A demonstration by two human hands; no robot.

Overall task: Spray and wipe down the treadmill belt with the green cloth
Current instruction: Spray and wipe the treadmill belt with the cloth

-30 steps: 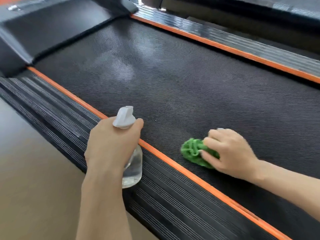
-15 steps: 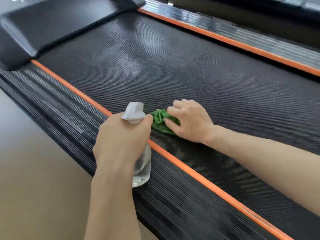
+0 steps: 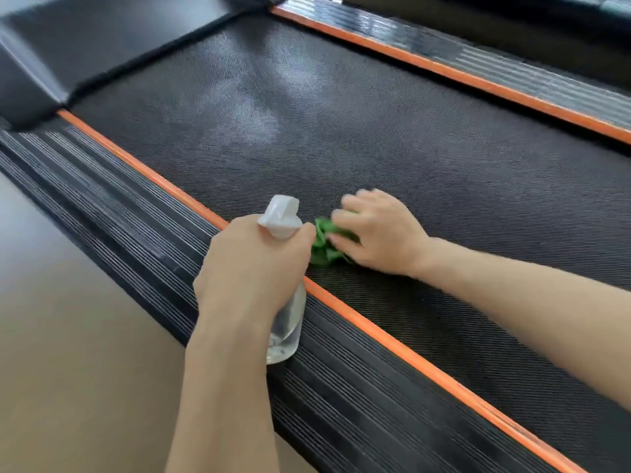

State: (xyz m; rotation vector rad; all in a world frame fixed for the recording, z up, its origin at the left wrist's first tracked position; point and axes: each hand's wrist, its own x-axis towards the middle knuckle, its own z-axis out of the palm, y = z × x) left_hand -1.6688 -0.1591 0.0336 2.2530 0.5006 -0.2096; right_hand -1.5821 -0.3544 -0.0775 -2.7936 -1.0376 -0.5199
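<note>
The black textured treadmill belt [image 3: 392,141] fills the middle of the view, with a pale wet patch toward its far left. My right hand [image 3: 379,233] grips the crumpled green cloth [image 3: 324,244] and holds it down on the belt near the left orange strip. My left hand [image 3: 252,261] grips a clear spray bottle [image 3: 285,319] with a white nozzle, upright over the ribbed left side rail. The cloth is partly hidden behind both hands.
Orange strips [image 3: 392,339] border the belt on both sides, with black ribbed side rails [image 3: 119,206] outside them. The black motor cover [image 3: 85,46] rises at the far left end. Brown floor [image 3: 68,336] lies to the left of the treadmill.
My right hand has slid the cloth leftward across the belt from the lower right to beside the spray bottle. My left hand and the bottle have stayed over the left rail.
</note>
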